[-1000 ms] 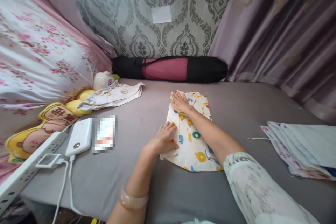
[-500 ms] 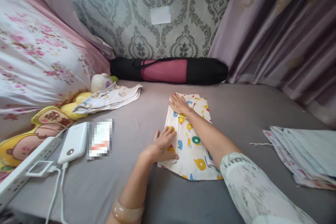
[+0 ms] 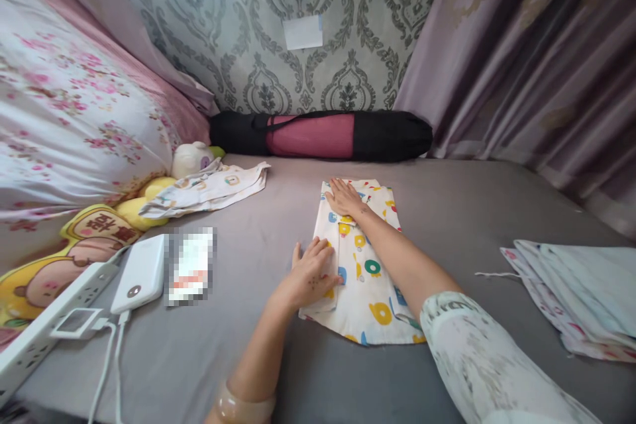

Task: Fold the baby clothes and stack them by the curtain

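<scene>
A white child's garment, printed with yellow, blue, green and red figures, lies folded on the grey bed sheet. My left hand rests flat on its left folded edge, fingers spread, thumb pointing right. Higher up, near the far end of the cloth, my right hand lies flat with its fingers stretched out. The right forearm crosses above the garment and hides part of its right side.
At the right is a stack of folded clothes. Leftward lie another printed garment, plush toys, a white power bank with cables and a power strip. A black and pink roll bag lies against the wall.
My right hand has slid slightly to the right over the top of the garment. The left hand has barely moved, and the cloth keeps its folded shape.
</scene>
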A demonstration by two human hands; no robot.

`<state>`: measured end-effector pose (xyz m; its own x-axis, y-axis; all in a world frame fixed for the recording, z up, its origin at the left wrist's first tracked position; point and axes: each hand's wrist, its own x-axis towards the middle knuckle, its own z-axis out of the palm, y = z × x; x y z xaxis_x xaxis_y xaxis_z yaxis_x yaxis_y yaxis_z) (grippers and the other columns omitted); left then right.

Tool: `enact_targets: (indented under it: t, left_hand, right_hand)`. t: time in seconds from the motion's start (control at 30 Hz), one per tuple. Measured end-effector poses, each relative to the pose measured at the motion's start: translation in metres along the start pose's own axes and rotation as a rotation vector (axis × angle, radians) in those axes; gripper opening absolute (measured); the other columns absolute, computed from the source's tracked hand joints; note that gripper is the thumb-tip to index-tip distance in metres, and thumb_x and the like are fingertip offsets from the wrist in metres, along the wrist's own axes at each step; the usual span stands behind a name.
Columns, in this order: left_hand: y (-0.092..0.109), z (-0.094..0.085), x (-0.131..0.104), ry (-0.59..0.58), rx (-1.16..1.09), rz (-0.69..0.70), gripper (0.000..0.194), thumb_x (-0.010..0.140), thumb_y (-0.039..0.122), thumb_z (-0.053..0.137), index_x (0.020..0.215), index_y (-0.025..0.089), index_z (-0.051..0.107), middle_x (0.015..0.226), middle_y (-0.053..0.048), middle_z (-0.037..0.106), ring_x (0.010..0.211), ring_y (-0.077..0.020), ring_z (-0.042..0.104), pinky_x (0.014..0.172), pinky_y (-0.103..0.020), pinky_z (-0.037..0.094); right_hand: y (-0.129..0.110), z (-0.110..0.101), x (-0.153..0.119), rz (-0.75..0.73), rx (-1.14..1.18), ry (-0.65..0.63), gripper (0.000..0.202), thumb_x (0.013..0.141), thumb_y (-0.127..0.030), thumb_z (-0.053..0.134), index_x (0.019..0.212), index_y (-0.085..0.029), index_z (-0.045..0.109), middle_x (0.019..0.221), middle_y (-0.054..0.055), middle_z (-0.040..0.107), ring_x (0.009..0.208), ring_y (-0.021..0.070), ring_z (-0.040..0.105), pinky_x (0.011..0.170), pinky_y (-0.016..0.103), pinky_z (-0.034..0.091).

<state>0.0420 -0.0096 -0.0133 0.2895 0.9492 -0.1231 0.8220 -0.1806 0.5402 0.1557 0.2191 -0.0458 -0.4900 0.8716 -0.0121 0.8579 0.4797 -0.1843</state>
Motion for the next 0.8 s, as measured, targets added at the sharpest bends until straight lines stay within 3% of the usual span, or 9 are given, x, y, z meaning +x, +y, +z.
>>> enact_targets:
  t: [0.2,0.37,0.63,0.8]
  left_hand:
    - [-0.002,0.001,-0.001,0.012,0.009,0.007,0.045,0.088,0.04,0.057,0.13,0.024,0.049,0.153,-0.013,0.037,0.147,-0.0318,0.02,0.116,-0.065,0.005]
    - [0.003,-0.002,-0.002,0.007,0.001,-0.003,0.041,0.09,0.04,0.054,0.127,0.024,0.049,0.152,-0.012,0.038,0.147,-0.0307,0.022,0.116,-0.065,0.006]
    - [0.005,-0.002,0.0,0.015,0.014,-0.032,0.04,0.09,0.037,0.054,0.128,0.024,0.05,0.151,-0.012,0.04,0.145,-0.0296,0.026,0.116,-0.063,0.008]
    - [0.001,-0.002,0.0,0.048,-0.013,-0.019,0.041,0.09,0.035,0.053,0.129,0.024,0.05,0.148,-0.011,0.045,0.142,-0.0289,0.032,0.116,-0.063,0.01]
  right_hand:
    - [-0.002,-0.007,-0.004,-0.004,0.039,0.0,0.066,0.099,-0.045,0.016,0.153,-0.008,0.024,0.161,0.01,0.02,0.148,0.0213,0.014,0.12,0.041,0.008]
    - [0.007,-0.016,-0.022,0.067,0.032,0.117,0.064,0.099,-0.047,0.015,0.154,-0.014,0.025,0.162,0.01,0.018,0.149,0.0255,0.009,0.118,0.051,0.0]
    - [0.018,0.0,-0.037,0.109,0.001,0.062,0.064,0.099,-0.05,0.022,0.152,-0.016,0.03,0.16,0.012,0.022,0.148,0.0284,0.014,0.116,0.055,0.006]
    - [0.022,-0.006,-0.034,0.094,0.058,0.018,0.064,0.099,-0.052,0.019,0.154,-0.019,0.026,0.161,0.009,0.019,0.148,0.0256,0.011,0.117,0.054,0.004]
